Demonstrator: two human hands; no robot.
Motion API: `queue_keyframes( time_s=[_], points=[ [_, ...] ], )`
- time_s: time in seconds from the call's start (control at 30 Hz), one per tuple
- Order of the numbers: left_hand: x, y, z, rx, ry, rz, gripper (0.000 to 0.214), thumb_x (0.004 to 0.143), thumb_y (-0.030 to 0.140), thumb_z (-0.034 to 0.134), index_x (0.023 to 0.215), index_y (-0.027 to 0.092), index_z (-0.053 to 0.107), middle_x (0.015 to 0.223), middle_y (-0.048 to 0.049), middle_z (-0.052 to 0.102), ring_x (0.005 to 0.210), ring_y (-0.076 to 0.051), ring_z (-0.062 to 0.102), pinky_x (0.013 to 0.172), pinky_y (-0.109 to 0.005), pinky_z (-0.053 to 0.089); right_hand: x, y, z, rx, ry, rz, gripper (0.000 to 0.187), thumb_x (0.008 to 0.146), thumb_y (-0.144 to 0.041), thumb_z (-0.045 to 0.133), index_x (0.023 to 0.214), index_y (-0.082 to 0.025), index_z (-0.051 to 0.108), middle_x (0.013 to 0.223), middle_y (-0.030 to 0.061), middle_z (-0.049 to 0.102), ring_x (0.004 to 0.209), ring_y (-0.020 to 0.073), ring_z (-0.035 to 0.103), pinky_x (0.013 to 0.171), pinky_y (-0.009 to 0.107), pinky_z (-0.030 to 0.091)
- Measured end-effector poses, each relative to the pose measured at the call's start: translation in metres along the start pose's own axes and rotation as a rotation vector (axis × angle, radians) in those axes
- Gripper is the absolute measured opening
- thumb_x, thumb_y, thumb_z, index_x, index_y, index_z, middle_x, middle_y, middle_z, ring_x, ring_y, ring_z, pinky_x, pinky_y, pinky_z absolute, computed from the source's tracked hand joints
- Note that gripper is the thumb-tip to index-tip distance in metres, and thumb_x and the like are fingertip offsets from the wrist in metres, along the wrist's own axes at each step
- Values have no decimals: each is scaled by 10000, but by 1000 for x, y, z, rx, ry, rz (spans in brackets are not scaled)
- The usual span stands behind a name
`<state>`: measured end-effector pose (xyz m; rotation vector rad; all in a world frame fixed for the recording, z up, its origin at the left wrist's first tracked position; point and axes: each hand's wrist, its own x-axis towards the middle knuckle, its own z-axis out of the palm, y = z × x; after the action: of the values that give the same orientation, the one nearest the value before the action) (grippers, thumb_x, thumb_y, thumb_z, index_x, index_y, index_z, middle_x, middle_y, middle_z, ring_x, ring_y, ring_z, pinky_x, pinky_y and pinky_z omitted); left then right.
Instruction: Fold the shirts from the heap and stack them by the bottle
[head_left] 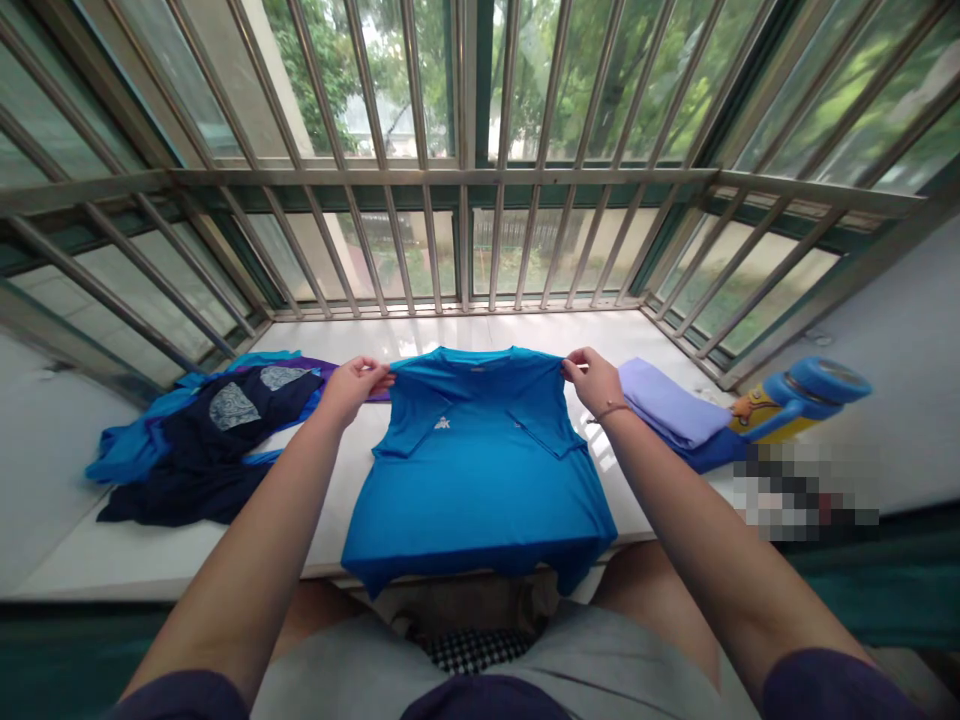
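Note:
A blue T-shirt (480, 480) lies spread on the white window ledge, its neckline toward the window and its hem hanging over the near edge. Small pale logos mark its chest. My left hand (355, 385) pinches the shirt at its left shoulder. At the opposite shoulder, my right hand (594, 378) also has the fabric between thumb and fingers. The sleeves seem to be tucked inward, with creases running across the chest on both sides.
Rumpled dark and blue clothes (225, 430) are heaped on the left of the ledge (480, 328). Folded lavender cloth (671, 400) rests on blue cloth at the right, beside a yellow and blue bottle (802, 395). Metal bars (465, 178) line the window behind.

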<state>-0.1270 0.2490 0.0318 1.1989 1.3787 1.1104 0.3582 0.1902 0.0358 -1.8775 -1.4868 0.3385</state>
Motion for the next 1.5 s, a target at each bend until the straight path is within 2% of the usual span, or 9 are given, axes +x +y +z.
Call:
queue_keyframes(
  time_s=[0.13, 0.23, 0.4, 0.53, 0.77, 1.07, 1.23, 1.33, 1.5],
  points=[
    [-65, -44, -44, 207, -241, 4, 590, 677, 696, 924, 899, 210, 673, 861, -87, 826, 874, -270, 811, 809, -373, 650, -74, 39, -20, -47, -42, -294, 172, 1014, -395, 650, 1012, -233, 710, 955, 72, 784, 860, 230, 751, 828, 344, 580],
    [-106, -69, -62, 472, -363, 23, 520, 725, 710, 851, 886, 225, 755, 908, -78, 835, 899, -287, 790, 823, -379, 624, -123, 72, -25, -139, -228, -433, 182, 1043, -361, 571, 1006, -247, 708, 1020, 83, 770, 923, 242, 737, 856, 363, 578],
    [-121, -68, -61, 727, -316, 113, 478, 864, 692, 639, 925, 248, 806, 967, -62, 836, 954, -296, 760, 849, -366, 570, -154, 91, -24, -192, -338, -482, 223, 1058, -342, 527, 1097, -257, 729, 1139, 98, 774, 1081, 271, 735, 986, 409, 579],
    [-107, -62, -42, 843, -164, 116, 436, 875, 628, 601, 973, 246, 786, 960, -61, 829, 933, -290, 758, 814, -355, 542, -150, 80, -19, -229, -247, -350, 249, 1055, -383, 546, 1123, -239, 738, 1128, 109, 789, 1061, 278, 741, 1002, 414, 565],
    [-82, -68, 0, 861, -33, 72, 441, 893, 530, 709, 1210, 223, 718, 1011, -77, 823, 890, -260, 765, 761, -320, 520, -136, 61, 2, -304, -203, -63, 282, 1043, -411, 569, 1141, -208, 738, 1018, 75, 795, 882, 230, 732, 797, 331, 529],
    [-50, -60, -1, 1051, -14, 129, 239, 895, 333, 713, 1107, 235, 758, 1029, -89, 818, 963, -288, 748, 789, -321, 520, -97, 51, 3, -478, -322, -8, 284, 1027, -416, 628, 930, -216, 806, 913, 100, 807, 903, 253, 751, 764, 309, 496],
    [-28, -48, 8, 976, -231, 269, 419, 824, 346, 782, 1222, 213, 772, 1245, -130, 781, 1096, -314, 743, 950, -348, 550, -70, 38, 15, -462, -332, -124, 345, 1045, -359, 624, 1299, -159, 745, 1317, 157, 763, 1203, 268, 712, 1019, 337, 517],
    [-12, -40, 15, 1016, -401, 215, 427, 682, 340, 884, 1090, 239, 811, 1079, -98, 803, 1041, -322, 752, 911, -335, 551, -56, 28, 25, -437, -430, -238, 541, 961, -270, 757, 1482, -171, 652, 1445, 148, 713, 1338, 260, 657, 1138, 333, 474],
    [11, -25, 21, 1075, -483, 122, 283, 507, 332, 954, 712, 260, 773, 701, -27, 729, 735, -264, 711, 727, -303, 513, -31, 17, 35, -481, -560, -270, 266, 878, -207, 839, 1142, -208, 815, 1111, 97, 816, 1072, 258, 757, 965, 306, 548]
  ],
)
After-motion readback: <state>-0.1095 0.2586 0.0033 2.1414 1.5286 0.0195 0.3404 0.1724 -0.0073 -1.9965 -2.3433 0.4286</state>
